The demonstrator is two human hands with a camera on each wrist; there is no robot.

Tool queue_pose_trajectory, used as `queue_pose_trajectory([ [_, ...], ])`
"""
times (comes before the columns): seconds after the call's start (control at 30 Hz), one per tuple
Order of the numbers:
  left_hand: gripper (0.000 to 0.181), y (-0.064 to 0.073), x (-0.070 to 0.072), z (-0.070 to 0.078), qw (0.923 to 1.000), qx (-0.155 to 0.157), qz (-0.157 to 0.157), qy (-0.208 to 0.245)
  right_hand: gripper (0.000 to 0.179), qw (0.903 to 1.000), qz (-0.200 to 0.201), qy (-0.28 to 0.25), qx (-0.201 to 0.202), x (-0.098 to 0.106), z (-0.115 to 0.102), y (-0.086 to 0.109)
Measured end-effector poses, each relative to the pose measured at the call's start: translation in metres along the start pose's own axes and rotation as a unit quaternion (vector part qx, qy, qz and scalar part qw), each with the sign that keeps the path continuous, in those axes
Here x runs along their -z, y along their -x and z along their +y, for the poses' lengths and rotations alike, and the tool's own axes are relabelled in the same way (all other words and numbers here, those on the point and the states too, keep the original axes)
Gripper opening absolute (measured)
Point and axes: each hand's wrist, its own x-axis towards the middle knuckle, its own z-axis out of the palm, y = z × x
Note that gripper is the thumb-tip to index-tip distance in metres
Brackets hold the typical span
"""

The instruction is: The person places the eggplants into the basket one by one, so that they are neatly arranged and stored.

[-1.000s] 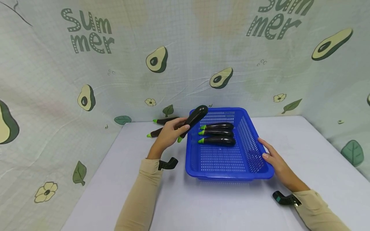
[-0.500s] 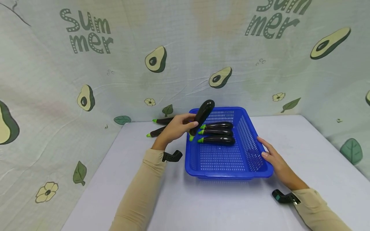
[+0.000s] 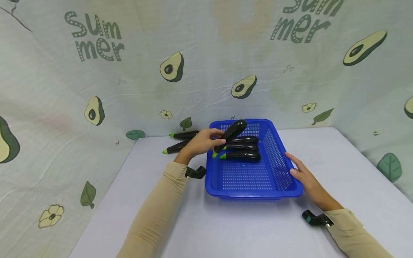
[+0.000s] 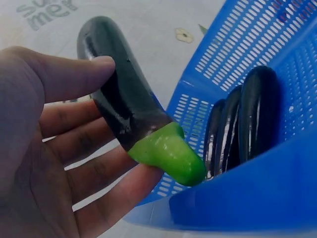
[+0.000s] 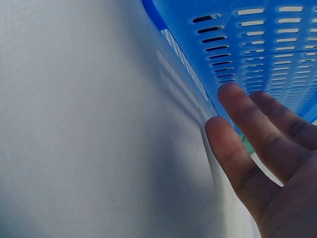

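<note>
My left hand holds a dark, glossy eggplant over the left side of a blue plastic basket. The left wrist view shows the thumb across the eggplant's dark body and the fingers behind it, the green stem end pointing down toward the basket rim. Three more eggplants lie side by side inside the basket, stems to the left. My right hand rests at the basket's right rim; in the right wrist view its fingers are fairly straight, with tips close to the slotted outer wall.
Two eggplants lie on the white table left of the basket, partly hidden behind my left hand. A cloth backdrop printed with avocados and leaves hangs behind the table and along both sides.
My left hand has carried the eggplant rightward from the basket's left edge to above the inside, then lowered it a little. The right hand stays at the rim.
</note>
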Motion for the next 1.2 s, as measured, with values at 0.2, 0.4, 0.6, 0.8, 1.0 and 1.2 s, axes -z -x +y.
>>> queue_pose_trajectory([
  [0.2,0.045,-0.006,-0.003,0.003,0.9999,0.002,-0.010,0.001,0.057,1.0000,0.005,0.001,0.003,-0.002,0.000,-0.001],
  [0.4,0.044,-0.012,-0.006,0.006,0.9988,0.013,-0.034,0.032,0.057,0.9999,0.004,-0.004,0.010,-0.001,0.000,0.000],
  [0.6,0.043,-0.017,-0.008,0.009,0.9974,0.027,-0.060,0.030,0.057,0.9999,0.002,-0.006,0.011,-0.001,0.000,0.001],
  [0.8,0.040,-0.024,-0.007,0.012,0.9955,0.028,-0.087,0.024,0.057,0.9999,0.000,-0.005,0.011,-0.001,-0.001,0.000],
  [1.0,0.040,-0.032,-0.011,0.014,0.9914,0.043,-0.123,0.016,0.057,0.9999,0.000,-0.005,0.009,-0.002,-0.002,0.001],
  [1.2,0.040,-0.040,-0.020,0.014,0.9876,0.055,-0.146,-0.012,0.057,0.9999,0.003,0.008,0.009,-0.001,-0.002,0.000],
])
